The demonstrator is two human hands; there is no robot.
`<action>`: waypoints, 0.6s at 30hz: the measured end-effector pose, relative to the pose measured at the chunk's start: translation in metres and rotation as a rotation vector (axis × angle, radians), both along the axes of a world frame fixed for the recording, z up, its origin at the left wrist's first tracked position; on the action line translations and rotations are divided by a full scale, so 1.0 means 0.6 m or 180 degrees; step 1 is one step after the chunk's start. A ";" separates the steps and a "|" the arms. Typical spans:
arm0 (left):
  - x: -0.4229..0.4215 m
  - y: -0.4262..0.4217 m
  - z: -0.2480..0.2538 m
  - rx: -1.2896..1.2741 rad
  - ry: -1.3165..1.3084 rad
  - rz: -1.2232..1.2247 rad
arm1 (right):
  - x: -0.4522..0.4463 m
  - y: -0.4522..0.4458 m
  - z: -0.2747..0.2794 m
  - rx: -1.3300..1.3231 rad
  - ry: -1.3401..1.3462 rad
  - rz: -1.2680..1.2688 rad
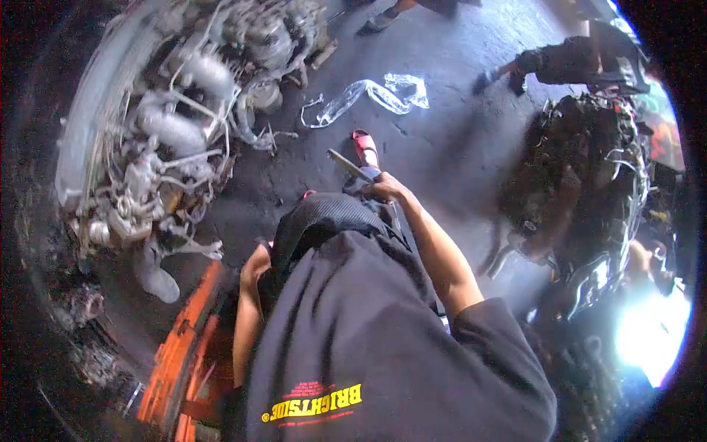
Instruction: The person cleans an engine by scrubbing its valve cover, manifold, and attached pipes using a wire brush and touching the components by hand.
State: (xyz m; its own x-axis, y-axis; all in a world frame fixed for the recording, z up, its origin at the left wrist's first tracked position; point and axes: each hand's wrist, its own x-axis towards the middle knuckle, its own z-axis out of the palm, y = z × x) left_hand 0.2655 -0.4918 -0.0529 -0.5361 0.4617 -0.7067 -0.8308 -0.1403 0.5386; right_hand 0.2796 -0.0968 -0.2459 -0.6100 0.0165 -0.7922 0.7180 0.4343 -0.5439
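Note:
My right hand (385, 187) is closed around a long, flat, grey tool (347, 163) that points forward and to the left. Its kind cannot be made out; the hand covers its near end. My left hand (258, 263) hangs low beside my dark trouser leg, its fingers mostly hidden. Below my right hand a foot in a red sandal (363, 145) stands on the dark floor (434, 158).
Greasy engines with pipes (177, 125) are piled at the left. Another dark engine (582, 177) stands at the right. Clear plastic wrap (383, 97) lies ahead. An orange metal frame (180, 339) is at the lower left. Another person (582, 62) is at the upper right.

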 end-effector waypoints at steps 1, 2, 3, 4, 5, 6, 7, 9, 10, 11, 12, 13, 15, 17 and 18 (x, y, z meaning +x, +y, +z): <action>0.000 0.008 0.000 0.0201 -0.0272 0.0206 | -0.010 0.008 -0.003 -0.0368 -0.0232 -0.0135; -0.002 0.017 0.000 0.0363 -0.0507 0.0368 | -0.019 0.015 -0.006 -0.0709 -0.0485 -0.0274; -0.006 0.028 -0.003 0.0481 -0.0709 0.0506 | -0.018 0.025 -0.006 -0.0614 -0.0255 -0.0289; -0.009 0.041 -0.006 0.0567 -0.0880 0.0615 | -0.023 0.039 -0.014 -0.0512 -0.0030 -0.0287; -0.015 0.055 -0.010 0.0626 -0.0985 0.0688 | -0.052 0.053 -0.027 -0.0369 -0.0450 0.0099; -0.019 0.070 -0.014 0.0661 -0.1079 0.0762 | -0.054 0.073 -0.032 -0.0250 -0.0412 -0.0036; -0.022 0.086 -0.021 0.0667 -0.1128 0.0807 | -0.066 0.094 -0.001 -0.0207 -0.0376 -0.0071; -0.017 0.114 -0.037 0.0623 -0.1129 0.0898 | -0.088 0.142 0.040 -0.0591 -0.0303 -0.0182; -0.022 0.130 -0.041 0.0580 -0.1152 0.0936 | -0.104 0.164 0.049 -0.1021 -0.0259 -0.0269; -0.026 0.145 -0.047 0.0522 -0.1136 0.0942 | -0.116 0.184 0.077 -0.1123 -0.0255 -0.0295; -0.030 0.159 -0.051 0.0451 -0.1114 0.0947 | -0.128 0.204 0.107 -0.1224 -0.0252 -0.0322; -0.033 0.171 -0.053 0.0385 -0.1092 0.0950 | -0.117 0.215 0.056 -0.1199 -0.0062 -0.0525; -0.038 0.190 -0.058 0.0232 -0.1042 0.0930 | -0.118 0.236 0.014 -0.1176 0.0163 -0.0479; -0.035 0.204 -0.065 0.0062 -0.0985 0.0918 | -0.127 0.256 -0.013 -0.1446 -0.0186 -0.0453; -0.035 0.210 -0.070 -0.0022 -0.0947 0.0902 | -0.137 0.263 -0.031 -0.1217 -0.0325 -0.0055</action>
State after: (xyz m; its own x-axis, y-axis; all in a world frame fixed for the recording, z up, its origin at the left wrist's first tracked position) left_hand 0.2447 -0.3657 -0.0950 -0.4131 0.3198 -0.8527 -0.8794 -0.3833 0.2823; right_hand 0.1974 0.0610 -0.2648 -0.5299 -0.2819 -0.7998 0.7823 0.2017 -0.5894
